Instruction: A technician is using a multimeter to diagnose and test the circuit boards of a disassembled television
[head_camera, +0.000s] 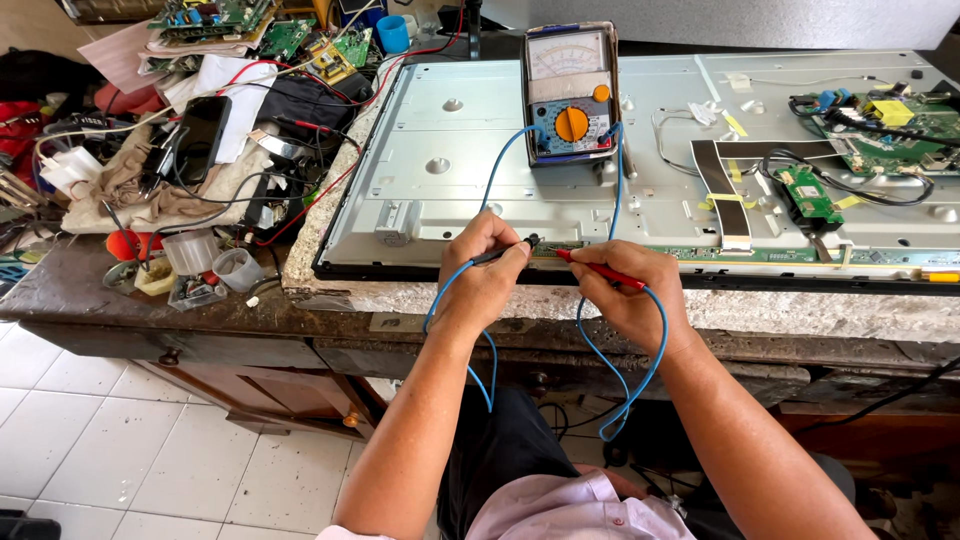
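Observation:
My left hand (485, 275) grips a black test probe (512, 248), its tip pointing right onto the narrow strip board (700, 254) along the near edge of a flat grey metal screen back panel (460, 160). My right hand (628, 295) grips a red test probe (598, 270), its tip pointing left at the same spot. The two tips sit close together. Blue leads (500, 165) run from both probes up to an analog multimeter (570, 95) with an orange dial, which stands on the panel.
Green circuit boards (880, 125) with black cables and a flat ribbon (722, 195) lie on the panel's right side. The left bench holds a black phone (200, 135), loose circuit boards (215, 15), wires, rags and small plastic cups (190, 252). White tiled floor (110, 440) is below.

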